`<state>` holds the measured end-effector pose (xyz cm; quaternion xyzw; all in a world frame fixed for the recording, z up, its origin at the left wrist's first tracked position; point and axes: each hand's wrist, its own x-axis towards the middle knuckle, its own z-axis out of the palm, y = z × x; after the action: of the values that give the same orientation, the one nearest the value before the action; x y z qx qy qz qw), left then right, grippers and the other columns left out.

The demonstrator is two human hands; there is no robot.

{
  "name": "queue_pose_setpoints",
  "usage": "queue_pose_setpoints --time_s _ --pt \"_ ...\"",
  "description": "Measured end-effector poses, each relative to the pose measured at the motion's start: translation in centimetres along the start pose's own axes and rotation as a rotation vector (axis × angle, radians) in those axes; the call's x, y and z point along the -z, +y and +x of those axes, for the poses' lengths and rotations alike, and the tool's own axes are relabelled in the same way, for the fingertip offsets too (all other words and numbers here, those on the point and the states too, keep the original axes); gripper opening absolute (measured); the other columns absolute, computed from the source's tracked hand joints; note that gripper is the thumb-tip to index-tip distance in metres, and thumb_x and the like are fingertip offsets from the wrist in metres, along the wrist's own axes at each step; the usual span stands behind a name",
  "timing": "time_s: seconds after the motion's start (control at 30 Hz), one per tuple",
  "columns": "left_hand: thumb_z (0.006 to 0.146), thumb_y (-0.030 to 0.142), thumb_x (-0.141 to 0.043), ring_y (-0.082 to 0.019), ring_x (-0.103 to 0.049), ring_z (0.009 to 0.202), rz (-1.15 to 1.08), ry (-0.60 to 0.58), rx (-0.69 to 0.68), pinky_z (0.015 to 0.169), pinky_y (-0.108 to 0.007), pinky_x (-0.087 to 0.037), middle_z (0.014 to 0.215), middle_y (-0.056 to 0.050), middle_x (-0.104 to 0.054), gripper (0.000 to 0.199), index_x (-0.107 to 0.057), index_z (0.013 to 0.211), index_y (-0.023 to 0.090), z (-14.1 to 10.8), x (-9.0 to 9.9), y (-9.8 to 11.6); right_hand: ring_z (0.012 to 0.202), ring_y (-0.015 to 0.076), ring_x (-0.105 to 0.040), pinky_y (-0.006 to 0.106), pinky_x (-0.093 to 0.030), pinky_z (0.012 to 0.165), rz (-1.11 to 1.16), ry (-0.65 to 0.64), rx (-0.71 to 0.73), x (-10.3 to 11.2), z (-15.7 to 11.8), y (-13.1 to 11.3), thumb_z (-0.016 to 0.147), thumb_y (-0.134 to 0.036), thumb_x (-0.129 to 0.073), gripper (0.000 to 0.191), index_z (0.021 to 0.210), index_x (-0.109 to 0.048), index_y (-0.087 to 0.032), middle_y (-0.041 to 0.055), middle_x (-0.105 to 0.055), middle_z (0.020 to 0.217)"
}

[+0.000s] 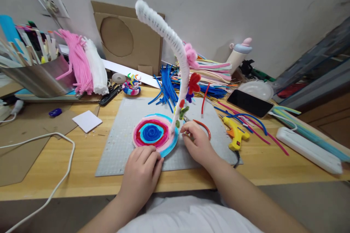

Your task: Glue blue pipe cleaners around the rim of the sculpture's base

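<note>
Two bare hands flank the round, ringed disc [152, 133] that bears a curved white stem [167, 33] on a gray cutting mat [115, 154], the left hand [142, 165] with fingers close together on its near edge, the right hand [197, 142] curled just right of it, its fingertips' contact unclear. Beyond the disc, blue pipe cleaners [167, 85] and cardboard [147, 45] stand between it and the pale wall [191, 0]. Right of it lies a yellow glue gun [237, 133]; nearer, bare mat meets the wooden table's [262, 171] front edge.
</note>
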<state>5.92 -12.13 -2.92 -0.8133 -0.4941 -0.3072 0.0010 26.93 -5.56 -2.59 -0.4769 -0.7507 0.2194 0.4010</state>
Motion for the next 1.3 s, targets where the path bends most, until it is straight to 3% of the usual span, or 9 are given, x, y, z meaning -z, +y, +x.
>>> queue_pose_setpoints --time_s 0.27,0.67,0.77,0.97,1.3 --pt "0.089 0.016 -0.056 -0.021 -0.057 0.088 0.004 -0.005 0.004 0.079 -0.036 -0.046 0.092 -0.005 -0.063 0.004 -0.057 0.086 0.019 -0.1 0.0 0.0 0.088 0.0184 -0.055 0.031 -0.045 0.077 -0.055 -0.158 0.038 -0.6 -0.1 -1.0 0.086 -0.014 -0.062 0.007 0.083 -0.06 -0.02 0.0026 -0.058 0.09" --pt "0.089 0.015 -0.057 -0.021 -0.057 0.087 0.005 -0.007 0.006 0.078 -0.037 -0.046 0.091 -0.005 -0.063 0.005 -0.057 0.085 0.019 -0.1 0.1 0.0 0.094 0.0216 -0.059 0.038 -0.04 0.084 -0.113 -0.141 0.066 -0.4 -0.5 -1.9 0.088 -0.02 -0.061 0.003 0.089 -0.063 -0.022 0.0037 -0.065 0.097" --pt "0.089 0.016 -0.056 -0.02 -0.057 0.086 0.006 0.002 0.006 0.079 -0.036 -0.046 0.09 -0.005 -0.063 0.006 -0.057 0.084 0.019 -0.1 0.1 0.0 0.09 0.0205 -0.062 0.036 -0.043 0.083 -0.068 -0.15 0.107 0.1 -1.2 -2.8 0.092 -0.015 -0.051 0.015 0.1 -0.061 -0.021 0.0052 -0.069 0.096" --pt "0.088 0.015 -0.057 -0.02 -0.058 0.087 0.001 0.014 0.008 0.08 -0.036 -0.047 0.09 -0.005 -0.063 0.006 -0.056 0.084 0.019 -0.1 0.1 0.0 0.097 0.0209 -0.064 0.04 -0.04 0.09 -0.096 -0.191 0.186 0.3 -2.6 -3.2 0.077 0.001 -0.044 0.04 0.107 -0.06 -0.02 0.0062 -0.072 0.103" --pt "0.088 0.014 -0.058 -0.02 -0.057 0.086 -0.021 0.026 0.009 0.079 -0.036 -0.047 0.09 -0.005 -0.062 0.007 -0.055 0.084 0.019 -0.1 0.0 0.1 0.119 0.0226 -0.057 0.048 -0.019 0.105 -0.271 -0.312 0.234 0.7 -2.6 -4.1 0.074 0.001 -0.047 0.043 0.108 -0.059 -0.022 0.0047 -0.074 0.104"
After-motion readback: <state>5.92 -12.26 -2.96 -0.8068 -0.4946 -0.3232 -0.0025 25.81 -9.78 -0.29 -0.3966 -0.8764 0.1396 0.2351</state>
